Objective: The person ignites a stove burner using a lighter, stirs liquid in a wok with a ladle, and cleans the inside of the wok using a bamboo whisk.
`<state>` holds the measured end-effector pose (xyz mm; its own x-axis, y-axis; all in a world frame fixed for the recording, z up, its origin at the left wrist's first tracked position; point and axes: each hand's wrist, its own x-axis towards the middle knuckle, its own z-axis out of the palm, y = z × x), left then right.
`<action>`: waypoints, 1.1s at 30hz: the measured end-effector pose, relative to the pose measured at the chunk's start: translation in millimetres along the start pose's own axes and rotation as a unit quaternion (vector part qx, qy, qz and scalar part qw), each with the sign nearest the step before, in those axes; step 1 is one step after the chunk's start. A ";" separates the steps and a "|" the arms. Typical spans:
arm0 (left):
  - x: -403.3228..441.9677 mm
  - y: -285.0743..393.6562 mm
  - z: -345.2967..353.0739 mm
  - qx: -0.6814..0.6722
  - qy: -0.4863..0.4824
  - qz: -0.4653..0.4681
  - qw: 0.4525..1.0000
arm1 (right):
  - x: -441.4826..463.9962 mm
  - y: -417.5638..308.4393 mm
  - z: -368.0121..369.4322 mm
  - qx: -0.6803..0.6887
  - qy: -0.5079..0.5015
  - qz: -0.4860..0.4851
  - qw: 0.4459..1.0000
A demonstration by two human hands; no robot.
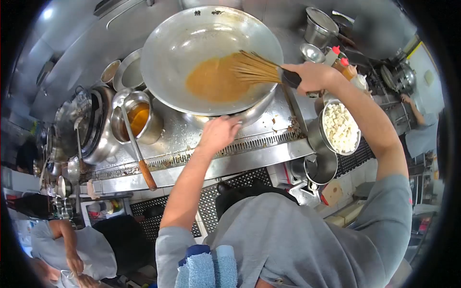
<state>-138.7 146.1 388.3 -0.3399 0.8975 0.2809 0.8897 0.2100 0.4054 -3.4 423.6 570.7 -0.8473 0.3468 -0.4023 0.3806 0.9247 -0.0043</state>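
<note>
A large metal wok (165, 72) holds a pool of brown liquid (206, 79). My right hand (312, 78) is closed round the dark-wrapped handle of a bamboo wok brush (257, 69), and its splayed bristles reach into the liquid. At the wok's front edge is my left hand (221, 135), with curled fingers close to the rim and the metal ring (259, 111) beneath. What those fingers grip, if anything, I cannot make out.
Left of the wok stands a pot (152, 126) of amber liquid, with a wooden-handled ladle (137, 144) across it. A pot (326, 139) of white cubes and squeeze bottles (349, 72) are at right. Another person (79, 249) stands lower left.
</note>
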 end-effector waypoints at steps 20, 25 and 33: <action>-33.1 -56.6 -138.3 0.201 0.130 0.058 0.969 | -58.0 21.5 47.8 0.207 0.045 -0.015 0.977; -33.0 -95.3 -170.4 0.211 0.126 0.091 0.965 | -58.1 -4.9 77.9 0.277 0.044 -0.028 0.960; 0.2 -90.8 -202.9 0.236 0.129 0.181 0.946 | -58.5 -24.0 93.5 0.375 0.051 0.007 0.926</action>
<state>-281.4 48.5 528.0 0.0046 0.8324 0.5541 0.9783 0.1110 -0.1749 71.6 366.4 508.8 -0.8565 0.4062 -0.3186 0.5093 0.5646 -0.6495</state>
